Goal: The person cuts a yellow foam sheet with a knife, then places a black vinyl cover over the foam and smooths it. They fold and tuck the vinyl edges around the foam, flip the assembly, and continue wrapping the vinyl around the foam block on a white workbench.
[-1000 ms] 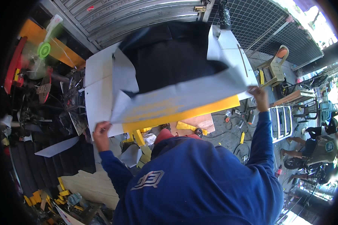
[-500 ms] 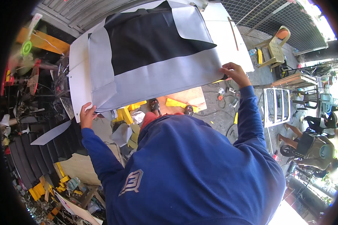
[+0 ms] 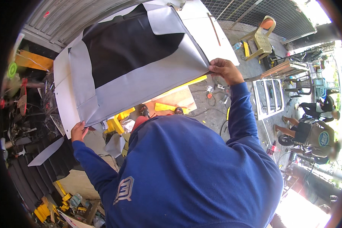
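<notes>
A large sheet of grey, leather-like material [image 3: 140, 85] lies over the white tabletop [image 3: 64, 85]. Its middle is a black area [image 3: 127, 47], bordered by grey along the sides and the near edge. At the near left corner, my left hand [image 3: 79, 132] pinches the sheet between thumb and fingers. My right hand [image 3: 225, 71] grips the near right corner, where a dark edge shows under the fingertips. Between the two hands the near edge runs fairly straight. Part of each hand's grip is hidden by the fingers.
Yellow parts [image 3: 117, 121] and a wooden board [image 3: 178, 99] lie on the floor by my feet. A beige plastic chair [image 3: 260, 40] and a white frame [image 3: 268, 98] stand to the right. Two people [image 3: 315, 133] are farther right. Black rolls [image 3: 34, 173] and clutter fill the left.
The black flap's point at the right has drawn back, showing more grey along the right edge. Both hands keep their corners. The whole view has turned slightly.
</notes>
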`<state>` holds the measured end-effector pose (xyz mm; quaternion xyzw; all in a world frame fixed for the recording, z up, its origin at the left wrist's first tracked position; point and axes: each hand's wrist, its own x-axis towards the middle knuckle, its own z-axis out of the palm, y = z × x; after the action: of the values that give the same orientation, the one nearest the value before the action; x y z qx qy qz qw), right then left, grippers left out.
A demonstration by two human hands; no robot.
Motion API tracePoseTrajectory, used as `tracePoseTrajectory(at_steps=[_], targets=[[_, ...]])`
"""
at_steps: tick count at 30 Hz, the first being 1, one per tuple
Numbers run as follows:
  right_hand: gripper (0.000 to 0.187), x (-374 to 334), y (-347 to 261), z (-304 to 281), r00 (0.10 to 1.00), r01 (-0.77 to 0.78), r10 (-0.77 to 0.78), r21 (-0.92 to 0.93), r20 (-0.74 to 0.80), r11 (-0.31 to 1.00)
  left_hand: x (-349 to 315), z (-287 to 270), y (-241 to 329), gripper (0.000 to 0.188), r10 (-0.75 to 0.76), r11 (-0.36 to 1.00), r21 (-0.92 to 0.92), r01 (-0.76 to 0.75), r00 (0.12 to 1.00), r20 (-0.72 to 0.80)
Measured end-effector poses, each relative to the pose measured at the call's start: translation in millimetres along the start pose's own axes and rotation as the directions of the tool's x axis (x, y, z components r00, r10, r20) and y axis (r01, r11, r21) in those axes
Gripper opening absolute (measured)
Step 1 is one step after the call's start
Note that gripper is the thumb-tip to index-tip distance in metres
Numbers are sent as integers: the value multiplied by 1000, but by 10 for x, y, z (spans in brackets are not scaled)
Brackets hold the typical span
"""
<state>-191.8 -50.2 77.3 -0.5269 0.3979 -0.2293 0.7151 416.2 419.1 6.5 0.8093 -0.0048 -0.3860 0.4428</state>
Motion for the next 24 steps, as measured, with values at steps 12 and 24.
tracePoseTrajectory(at_steps=[12, 24], targets=[[22, 239, 768, -210, 964, -236, 215, -124, -158, 964, -13, 57, -115, 37, -27, 999, -46, 26, 1000, -7], [43, 350, -27, 1303, 799, 286, -601, -903, 39, 320, -111, 152, -239, 38, 69, 984, -164, -75, 997, -45]])
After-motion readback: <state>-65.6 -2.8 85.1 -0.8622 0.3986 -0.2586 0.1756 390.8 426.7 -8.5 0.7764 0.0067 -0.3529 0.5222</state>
